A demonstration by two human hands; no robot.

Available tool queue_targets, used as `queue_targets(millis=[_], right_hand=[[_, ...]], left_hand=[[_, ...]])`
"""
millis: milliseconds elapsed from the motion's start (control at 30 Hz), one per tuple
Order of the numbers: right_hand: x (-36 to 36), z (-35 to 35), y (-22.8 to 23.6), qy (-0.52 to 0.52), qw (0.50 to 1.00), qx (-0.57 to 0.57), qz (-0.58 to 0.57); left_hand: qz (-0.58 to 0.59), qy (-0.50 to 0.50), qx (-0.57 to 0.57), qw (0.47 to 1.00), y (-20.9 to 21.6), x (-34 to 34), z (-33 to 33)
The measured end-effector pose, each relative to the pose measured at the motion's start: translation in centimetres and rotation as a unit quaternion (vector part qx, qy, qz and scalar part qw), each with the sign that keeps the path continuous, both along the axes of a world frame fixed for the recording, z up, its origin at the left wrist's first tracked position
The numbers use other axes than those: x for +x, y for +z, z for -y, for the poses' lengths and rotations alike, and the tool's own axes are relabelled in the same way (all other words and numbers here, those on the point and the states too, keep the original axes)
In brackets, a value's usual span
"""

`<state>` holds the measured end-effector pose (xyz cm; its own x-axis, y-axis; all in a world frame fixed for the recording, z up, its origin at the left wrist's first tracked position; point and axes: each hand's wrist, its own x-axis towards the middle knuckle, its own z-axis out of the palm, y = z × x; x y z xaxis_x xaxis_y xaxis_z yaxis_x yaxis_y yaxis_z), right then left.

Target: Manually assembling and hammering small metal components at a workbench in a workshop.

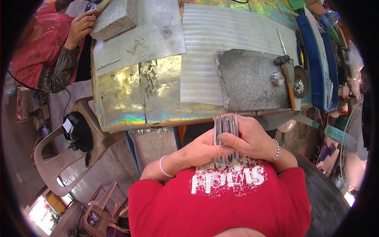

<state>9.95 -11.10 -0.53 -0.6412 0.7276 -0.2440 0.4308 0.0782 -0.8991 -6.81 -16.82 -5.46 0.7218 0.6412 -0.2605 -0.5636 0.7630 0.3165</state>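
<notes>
In front of my chest, just off the table's near edge, I hold a bundle of thin grey metal rods (226,130) upright. My left hand (207,147) closes around its left and lower side. My right hand (250,136) wraps the right side, its thumb lying across the rods. The rods' lower ends are partly covered by my fingers. Beyond my hands a grey stone slab (252,79) lies on the table. On the slab's right side rest a hammer (287,77) with a wooden handle and a small shiny round thing (276,79).
A round dish (299,94) of small metal pieces stands right of the slab, beside a blue tray (316,59) and pliers (301,49). At the far left a co-worker's hand (81,27) is at a stone block (116,21). A plastic chair (55,158) stands left.
</notes>
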Motion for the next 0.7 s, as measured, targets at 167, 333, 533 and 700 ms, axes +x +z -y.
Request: queue_targets(millis=[167, 333, 533, 700], right_hand=[[-0.1, -0.1, 0.1, 0.061, 0.991, -0.114, 0.021], [-0.3, 2.3, -1.5, -0.085, 0.92, -0.319, -0.213], [-1.7, 3.2, -5.8, -0.04, 0.586, -0.601, -0.542], [-4.7, 3.5, -4.9, -0.296, 0.64, -0.605, -0.369]], left_hand=[[-0.002, -0.036, -0.002, 0.999, 0.4, -0.2, 0.3], [-0.009, 0.046, 0.052, 0.998, -0.2, -0.1, 1.9], [-0.076, 0.35, 0.255, 0.898, -1.8, 1.0, 0.8], [-0.325, 0.46, 0.406, 0.719, -3.4, 2.7, 0.5]])
